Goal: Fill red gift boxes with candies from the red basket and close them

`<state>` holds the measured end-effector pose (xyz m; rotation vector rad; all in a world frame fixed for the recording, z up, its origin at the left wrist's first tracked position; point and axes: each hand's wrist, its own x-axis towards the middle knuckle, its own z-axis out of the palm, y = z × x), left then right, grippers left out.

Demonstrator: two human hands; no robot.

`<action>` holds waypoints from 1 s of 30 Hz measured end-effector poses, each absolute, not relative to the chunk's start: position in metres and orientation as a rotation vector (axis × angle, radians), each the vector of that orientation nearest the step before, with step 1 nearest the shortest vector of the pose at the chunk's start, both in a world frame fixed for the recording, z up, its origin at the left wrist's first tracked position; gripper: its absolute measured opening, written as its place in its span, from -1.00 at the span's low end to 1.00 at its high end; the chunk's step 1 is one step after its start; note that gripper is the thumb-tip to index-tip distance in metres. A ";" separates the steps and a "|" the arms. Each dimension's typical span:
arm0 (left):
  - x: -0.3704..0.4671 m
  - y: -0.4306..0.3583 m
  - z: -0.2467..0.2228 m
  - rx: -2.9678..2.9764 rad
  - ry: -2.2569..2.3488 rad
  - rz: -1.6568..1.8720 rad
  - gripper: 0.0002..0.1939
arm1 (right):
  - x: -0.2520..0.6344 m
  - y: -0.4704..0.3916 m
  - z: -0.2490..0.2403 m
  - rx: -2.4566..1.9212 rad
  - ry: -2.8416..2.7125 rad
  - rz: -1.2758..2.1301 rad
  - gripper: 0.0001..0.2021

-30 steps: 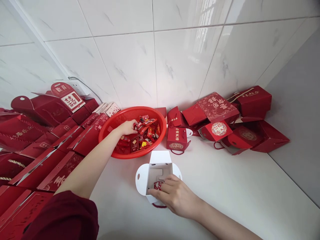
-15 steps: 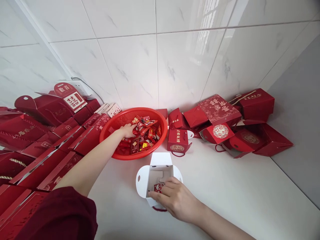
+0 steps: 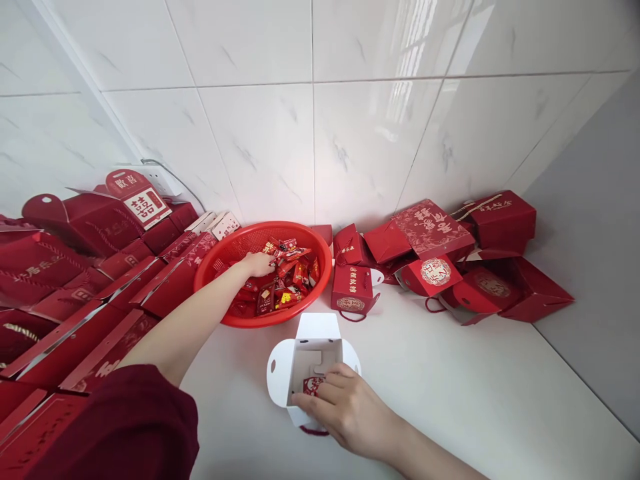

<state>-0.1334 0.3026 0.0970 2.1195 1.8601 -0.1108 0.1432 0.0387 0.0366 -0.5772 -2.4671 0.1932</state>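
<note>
My left hand (image 3: 260, 265) reaches into a red plastic basket (image 3: 260, 321), its fingers drawn together on the wrapped candies (image 3: 293, 257); the fingertips are partly lost among the wrappers. In front of the basket stands a small gift box (image 3: 281, 371) with its white flaps spread open. A small red packet with a white print (image 3: 311, 385) lies inside it. Curled over the near right side of this box, my right hand (image 3: 345, 408) grips its edge, and the fingers cover part of the interior. A dark red cord handle (image 3: 314, 431) shows beneath the box.
Rows of red gift boxes (image 3: 120, 293) fill the left side. More red boxes (image 3: 430, 230) lie heaped along the tiled wall (image 3: 260, 153) at the right, one small red box (image 3: 350, 288) close to the basket. A white socket strip (image 3: 163, 180) with a cable sits back left.
My left hand's fingers have drawn closer together among the candies. My right hand stays at the box. The whole view has shifted slightly.
</note>
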 end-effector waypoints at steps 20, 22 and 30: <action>-0.066 0.067 0.093 2.317 0.947 0.494 -0.76 | 0.148 0.040 0.024 -0.486 -2.379 0.053 -0.74; -0.065 0.061 0.070 2.255 0.914 0.662 -0.64 | 0.149 0.040 0.018 -0.480 -2.309 0.075 -0.75; -0.068 0.046 0.011 2.199 0.845 0.998 0.19 | 0.147 0.036 0.006 -0.541 -2.131 0.245 -0.67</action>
